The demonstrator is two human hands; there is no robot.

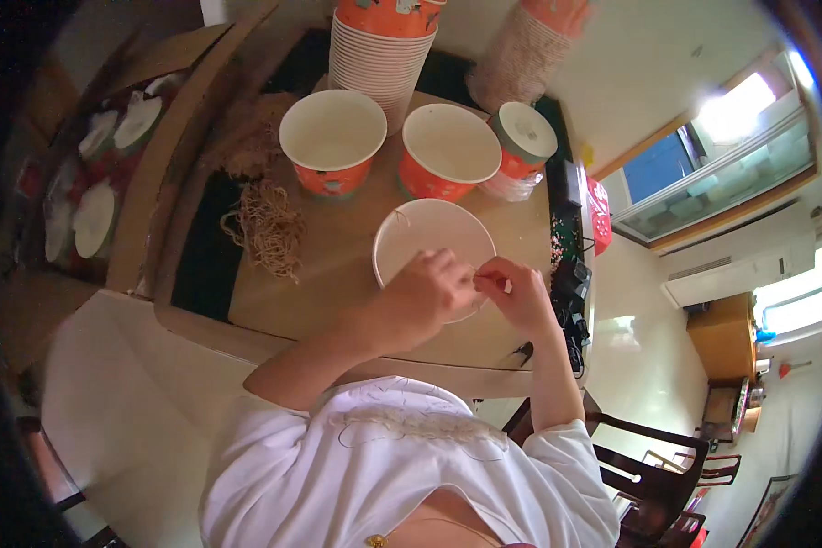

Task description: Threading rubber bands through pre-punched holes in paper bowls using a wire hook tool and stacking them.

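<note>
My left hand [432,285] and my right hand [518,292] meet over the near right part of a white round tub [411,236]. Both have their fingers closed in a pinch, fingertips almost touching. Whatever lies between them is too small to make out. A thin pale strand hangs at the tub's far left rim. To the left on the brown board sits a tangled heap of thin tan, root-like strands [269,226]. Behind it spreads a second, browner stringy heap [247,137]. Some loose strands [416,427] lie on my white shirt front.
Two orange and white paper tubs [333,137] [451,146] stand beyond the white one. Behind them rises a tall stack of tubs [381,68]; another stack [525,55] leans farther right. A lidded tub [527,132] is at the right. An open cardboard box [155,164] stands left; black cables [573,301] line the right edge.
</note>
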